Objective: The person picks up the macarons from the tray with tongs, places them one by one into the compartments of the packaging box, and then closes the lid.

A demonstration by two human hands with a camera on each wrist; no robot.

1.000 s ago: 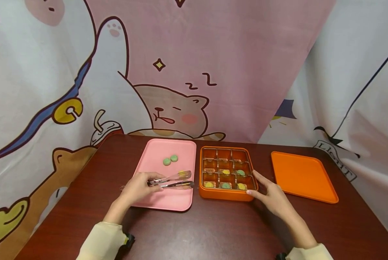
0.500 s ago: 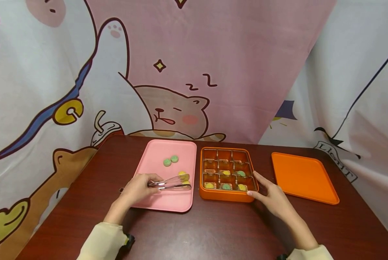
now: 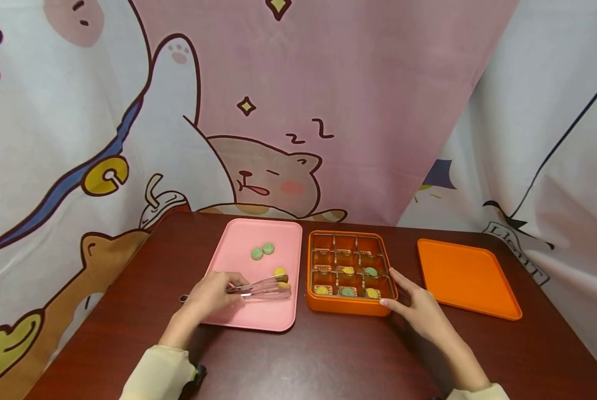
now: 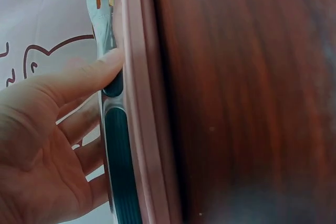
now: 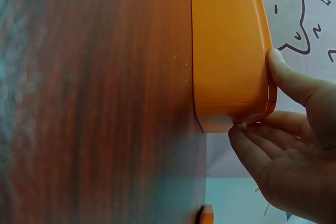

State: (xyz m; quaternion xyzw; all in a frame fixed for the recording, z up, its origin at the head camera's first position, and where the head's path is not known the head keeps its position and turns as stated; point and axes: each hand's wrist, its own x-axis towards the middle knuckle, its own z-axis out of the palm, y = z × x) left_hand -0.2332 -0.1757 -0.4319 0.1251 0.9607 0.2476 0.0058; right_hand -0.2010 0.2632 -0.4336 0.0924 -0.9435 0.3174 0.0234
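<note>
My left hand (image 3: 210, 294) grips metal tongs (image 3: 258, 288) with dark green handle grips, low over the pink tray (image 3: 230, 316). In the left wrist view, the thumb presses on the tongs (image 4: 123, 156) beside the tray's edge. The tong ends overlap the nearer of two yellow macarons (image 3: 280, 271); whether they pinch it I cannot tell. Farther back lie two green macarons (image 3: 262, 251). My right hand (image 3: 420, 310) holds the near right corner of an orange box (image 3: 348, 305), thumb on the rim, fingers against the side. Its divided insert holds several yellow and green macarons (image 3: 348, 291).
The box stands just right of the pink tray on a dark wooden table (image 3: 298, 366). Farther right lies a flat orange tray or lid (image 3: 468, 278). A printed cartoon curtain (image 3: 358, 111) hangs behind the table's far edge.
The tongs' arms have come closer together and turned, their ends drawing slightly left over the near yellow macaron. My right hand stays at the box corner. The head view has tilted up slightly.
</note>
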